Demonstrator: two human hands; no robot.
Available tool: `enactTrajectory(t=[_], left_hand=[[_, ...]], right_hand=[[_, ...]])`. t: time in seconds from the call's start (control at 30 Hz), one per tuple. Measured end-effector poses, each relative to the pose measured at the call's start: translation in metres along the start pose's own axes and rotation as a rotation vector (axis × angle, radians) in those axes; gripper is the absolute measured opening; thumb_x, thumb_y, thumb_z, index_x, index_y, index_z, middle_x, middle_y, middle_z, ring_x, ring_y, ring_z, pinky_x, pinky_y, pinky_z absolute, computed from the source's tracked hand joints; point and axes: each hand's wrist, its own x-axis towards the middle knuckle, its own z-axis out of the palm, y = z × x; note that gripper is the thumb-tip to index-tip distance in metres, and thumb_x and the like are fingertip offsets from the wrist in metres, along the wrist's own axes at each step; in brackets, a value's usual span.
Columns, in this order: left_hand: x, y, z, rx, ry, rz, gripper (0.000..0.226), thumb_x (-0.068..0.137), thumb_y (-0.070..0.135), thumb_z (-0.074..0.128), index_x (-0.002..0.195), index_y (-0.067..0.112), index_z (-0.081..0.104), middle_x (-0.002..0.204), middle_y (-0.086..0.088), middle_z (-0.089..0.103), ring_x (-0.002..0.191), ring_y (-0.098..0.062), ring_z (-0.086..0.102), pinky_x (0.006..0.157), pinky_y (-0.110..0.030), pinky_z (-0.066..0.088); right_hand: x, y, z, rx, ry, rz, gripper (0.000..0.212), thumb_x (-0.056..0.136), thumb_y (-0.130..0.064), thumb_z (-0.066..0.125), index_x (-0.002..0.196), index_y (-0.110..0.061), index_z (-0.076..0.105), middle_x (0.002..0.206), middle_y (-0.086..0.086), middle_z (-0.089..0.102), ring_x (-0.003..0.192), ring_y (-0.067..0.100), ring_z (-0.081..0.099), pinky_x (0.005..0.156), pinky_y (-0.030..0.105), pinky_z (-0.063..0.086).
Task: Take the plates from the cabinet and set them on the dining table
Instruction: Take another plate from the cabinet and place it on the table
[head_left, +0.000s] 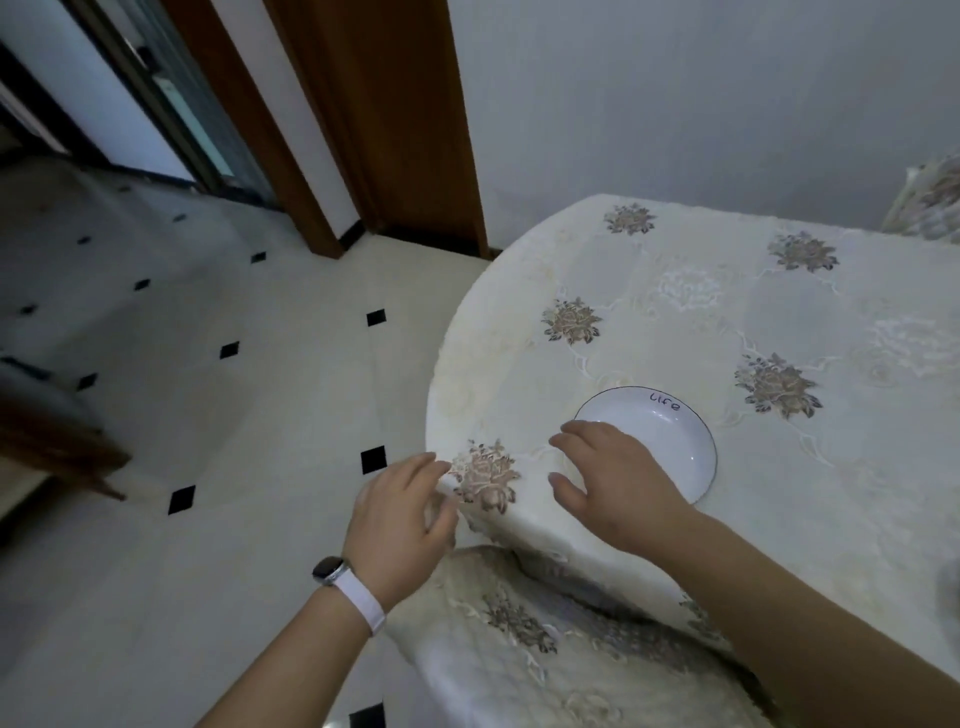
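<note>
A: Nearest stuff?
B: Chair back (519, 639) with floral cover, tucked against the counter (779, 312) edge, under both forearms. White-strap watch (345, 582) on left wrist.
A: Hands?
B: Left hand (400, 519) off the counter edge, over the tiled floor (234, 441), fingers loosely spread, holding nothing. Right hand (613, 483) palm down, fingers apart, empty, covering the plate's near-left rim.
A: Plate?
B: White plate (670, 441), dark rim, "life" written on it, flat on the floral cloth near the counter's rounded end.
A: Beyond?
B: Wooden door frame (395, 130), white wall.
</note>
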Motion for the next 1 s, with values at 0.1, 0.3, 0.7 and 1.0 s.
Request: enactTrajectory(t=[0.1, 0.3, 0.7, 1.0], left_hand=[[-0.021, -0.020, -0.019, 0.044, 0.034, -0.057, 0.043, 0.085, 0.040, 0.049, 0.116, 0.017, 0.069, 0.122, -0.004, 0.067, 0.112, -0.026, 0.061, 0.093, -0.046, 0.047], [-0.067, -0.076, -0.058, 0.134, 0.057, -0.158, 0.046, 0.083, 0.041, 0.046, 0.113, 0.014, 0.070, 0.117, -0.008, 0.069, 0.106, -0.030, 0.063, 0.090, -0.046, 0.049], [-0.202, -0.234, -0.148, 0.161, 0.161, -0.329, 0.045, 0.086, 0.044, 0.046, 0.113, 0.018, 0.070, 0.115, -0.002, 0.069, 0.106, -0.024, 0.063, 0.091, -0.042, 0.047], [-0.294, -0.357, -0.215, 0.226, 0.286, -0.462, 0.045, 0.083, 0.043, 0.048, 0.112, 0.017, 0.070, 0.110, -0.005, 0.069, 0.103, -0.028, 0.064, 0.090, -0.044, 0.047]], right_hand=[[0.015, -0.039, 0.001, -0.003, -0.036, -0.122, 0.044, 0.092, -0.038, 0.053, 0.128, -0.014, 0.058, 0.135, 0.008, 0.056, 0.125, 0.028, 0.049, 0.102, 0.040, 0.039], [0.039, -0.127, 0.014, -0.042, -0.085, -0.312, 0.046, 0.088, -0.041, 0.047, 0.121, -0.013, 0.061, 0.128, 0.011, 0.060, 0.119, 0.031, 0.052, 0.096, 0.042, 0.043], [0.069, -0.341, 0.084, -0.170, -0.213, -0.578, 0.049, 0.092, -0.049, 0.040, 0.132, -0.022, 0.049, 0.136, 0.003, 0.049, 0.129, 0.025, 0.041, 0.104, 0.038, 0.032], [0.091, -0.511, 0.145, -0.189, -0.203, -0.726, 0.050, 0.094, -0.051, 0.039, 0.136, -0.024, 0.046, 0.142, 0.000, 0.045, 0.134, 0.022, 0.037, 0.109, 0.035, 0.028]])
